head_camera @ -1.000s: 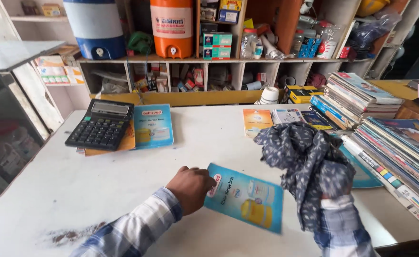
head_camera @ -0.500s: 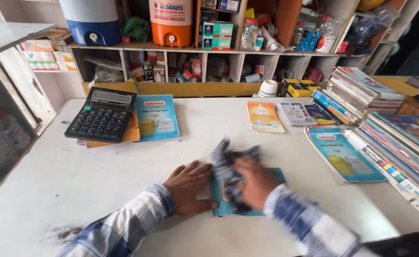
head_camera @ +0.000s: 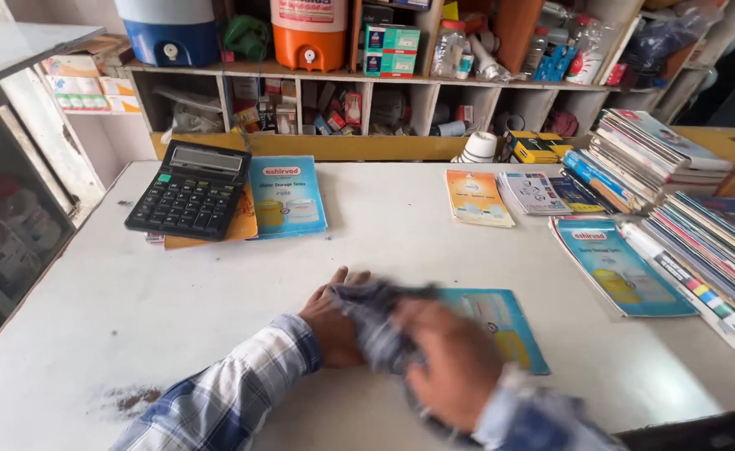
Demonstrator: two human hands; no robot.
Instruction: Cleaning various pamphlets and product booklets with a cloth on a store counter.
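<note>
The right hand (head_camera: 451, 367) was down on the dark patterned cloth (head_camera: 376, 321), blurred, its fingers apparently curled over the bunched fabric, though just how tightly could not be told. That cloth sat on the near-left end of the blue booklet (head_camera: 501, 326), which lay flat on the white worktop (head_camera: 217, 284) with its long axis running away and to the right of the fingers. The left hand (head_camera: 334, 326) was just beside it on the left, fingers spread flat on the worktop and touching the cloth's edge, so the right hand was the nearer one to the booklet's bare cover
</note>
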